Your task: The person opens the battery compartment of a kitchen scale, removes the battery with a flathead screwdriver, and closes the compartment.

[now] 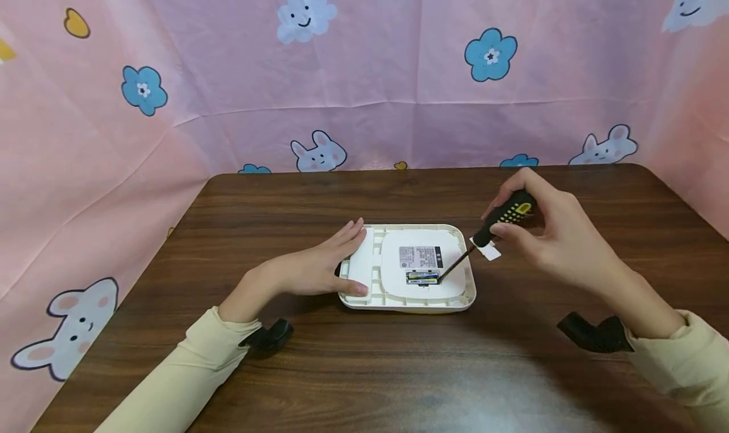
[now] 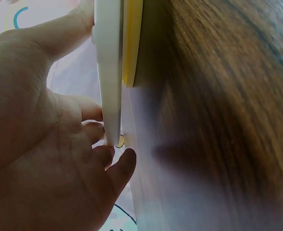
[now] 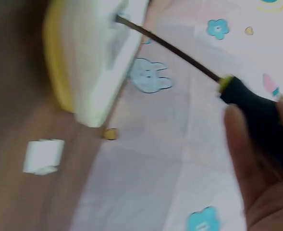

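On the table (image 1: pixel 353 370), the white device (image 1: pixel 393 301) is touched at its left end by the outspread left hand (image 1: pixel 313 268) and, at its batteries (image 1: pixel 422 277), by a screwdriver (image 1: pixel 505 218) gripped in the right hand (image 1: pixel 560 233).

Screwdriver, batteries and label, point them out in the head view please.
Screwdriver (image 1: pixel 485 234), head view: on its handle.
Batteries (image 1: pixel 422 282), head view: on the lower one's side.
Label (image 1: pixel 418 257), head view: on its printed middle.
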Demonstrator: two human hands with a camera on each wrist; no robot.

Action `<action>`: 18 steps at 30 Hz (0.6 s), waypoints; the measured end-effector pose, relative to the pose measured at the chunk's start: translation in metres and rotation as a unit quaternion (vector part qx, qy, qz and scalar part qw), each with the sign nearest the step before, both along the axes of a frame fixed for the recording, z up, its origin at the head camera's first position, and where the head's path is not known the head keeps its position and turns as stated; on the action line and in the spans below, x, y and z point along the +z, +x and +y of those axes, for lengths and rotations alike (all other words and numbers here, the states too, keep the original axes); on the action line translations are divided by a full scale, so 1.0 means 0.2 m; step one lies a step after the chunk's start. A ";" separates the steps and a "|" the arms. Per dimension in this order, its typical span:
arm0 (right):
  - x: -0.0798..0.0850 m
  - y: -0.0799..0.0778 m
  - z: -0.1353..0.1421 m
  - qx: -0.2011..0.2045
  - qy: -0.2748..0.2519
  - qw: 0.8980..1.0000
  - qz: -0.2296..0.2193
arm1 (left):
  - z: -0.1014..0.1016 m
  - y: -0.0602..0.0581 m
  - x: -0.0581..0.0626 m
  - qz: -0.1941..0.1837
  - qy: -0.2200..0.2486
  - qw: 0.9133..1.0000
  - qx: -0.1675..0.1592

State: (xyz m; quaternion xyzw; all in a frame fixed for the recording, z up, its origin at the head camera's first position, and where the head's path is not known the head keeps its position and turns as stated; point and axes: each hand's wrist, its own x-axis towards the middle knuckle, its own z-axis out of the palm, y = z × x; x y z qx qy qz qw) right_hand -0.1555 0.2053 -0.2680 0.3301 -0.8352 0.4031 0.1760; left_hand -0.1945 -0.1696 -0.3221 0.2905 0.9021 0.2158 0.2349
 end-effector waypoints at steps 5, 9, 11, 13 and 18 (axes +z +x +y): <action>0.03 -0.01 -0.05 0.005 0.011 1.000 -0.003 | 0.00 0.00 0.00 0.001 -0.001 1.000 0.000; -0.07 0.01 -0.02 0.010 -0.098 0.995 -0.003 | 0.00 -0.01 -0.01 0.002 0.000 1.000 -0.002; -0.13 0.00 0.01 0.035 -0.165 0.986 -0.009 | 0.00 -0.01 -0.01 0.004 0.001 1.000 -0.003; -0.18 -0.01 0.03 0.069 -0.221 0.973 -0.009 | 0.00 -0.01 -0.01 0.007 0.001 1.000 -0.003; -0.29 -0.04 0.06 0.120 -0.311 0.942 0.026 | 0.00 -0.01 0.00 0.005 0.001 1.000 -0.003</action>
